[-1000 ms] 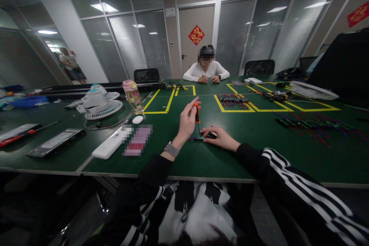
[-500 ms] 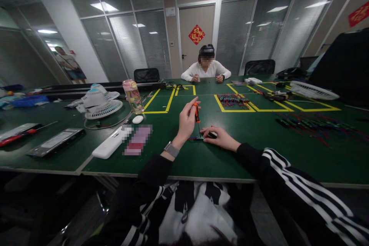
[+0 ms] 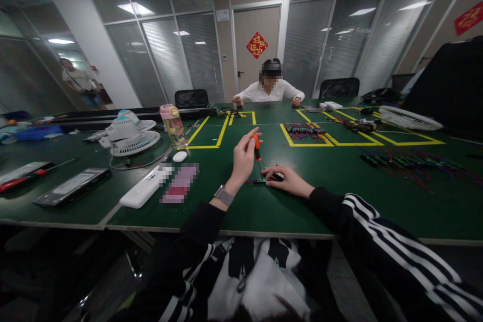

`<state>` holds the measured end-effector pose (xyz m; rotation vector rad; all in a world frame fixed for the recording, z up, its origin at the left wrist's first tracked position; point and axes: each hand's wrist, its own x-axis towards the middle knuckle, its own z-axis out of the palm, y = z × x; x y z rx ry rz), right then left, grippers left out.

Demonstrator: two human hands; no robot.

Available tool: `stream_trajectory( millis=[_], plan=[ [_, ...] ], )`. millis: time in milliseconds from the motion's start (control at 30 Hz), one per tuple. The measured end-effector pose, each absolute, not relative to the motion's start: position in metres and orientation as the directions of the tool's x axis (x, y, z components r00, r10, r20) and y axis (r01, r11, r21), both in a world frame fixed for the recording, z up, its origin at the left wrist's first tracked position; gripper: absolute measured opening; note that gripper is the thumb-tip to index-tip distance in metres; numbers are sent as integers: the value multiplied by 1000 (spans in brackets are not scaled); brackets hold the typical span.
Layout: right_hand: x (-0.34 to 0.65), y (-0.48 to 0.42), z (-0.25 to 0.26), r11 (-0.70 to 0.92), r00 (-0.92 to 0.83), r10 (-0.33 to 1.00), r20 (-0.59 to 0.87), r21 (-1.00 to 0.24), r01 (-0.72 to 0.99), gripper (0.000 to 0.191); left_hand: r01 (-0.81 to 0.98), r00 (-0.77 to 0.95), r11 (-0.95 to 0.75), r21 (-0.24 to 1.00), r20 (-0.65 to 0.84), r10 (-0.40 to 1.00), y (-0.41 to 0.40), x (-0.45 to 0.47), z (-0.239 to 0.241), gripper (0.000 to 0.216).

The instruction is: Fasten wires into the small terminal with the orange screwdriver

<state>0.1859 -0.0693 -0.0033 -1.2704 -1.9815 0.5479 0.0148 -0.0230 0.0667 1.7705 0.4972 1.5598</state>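
Observation:
My left hand (image 3: pixel 244 155) is closed round the orange-and-black handle of a screwdriver (image 3: pixel 257 149), held nearly upright with its shaft pointing down. The tip meets a small green circuit board (image 3: pixel 261 180) with thin coloured wires, which lies on the green table (image 3: pixel 241 211). With its fingertips, my right hand (image 3: pixel 285 179) grips the board's right end and the dark part there. Its fingers partly cover the board, so the exact spot under the tip is too small to make out.
Bundles of wired boards lie inside a yellow-taped box (image 3: pixel 305 132) and loose at the right (image 3: pixel 411 161). To the left are a white power bank (image 3: pixel 145 187), a bottle (image 3: pixel 174 128), a fan (image 3: pixel 134 136) and a hard drive (image 3: pixel 73 186). A person (image 3: pixel 269 88) sits opposite.
The screwdriver handle has turned slightly in my left hand; my right hand stays in place. Across the table, the seated person's hands have moved apart. A standing person at far left has shifted left.

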Motion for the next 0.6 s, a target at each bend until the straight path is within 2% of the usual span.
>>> stream_trajectory(
  millis=[233,467,600],
  plan=[
    [186,-69,-4,429,-266,903,338,-674,601,17,-8,130,-767,642,761,635,-25,13,68,21],
    [186,-69,-4,432,-266,902,341,-674,599,17,-189,245,-652,735,678,693,-23,16,66,34],
    [186,-69,-3,424,-264,905,333,-668,611,16,-146,211,-689,710,703,679,-24,15,66,29]
  ],
)
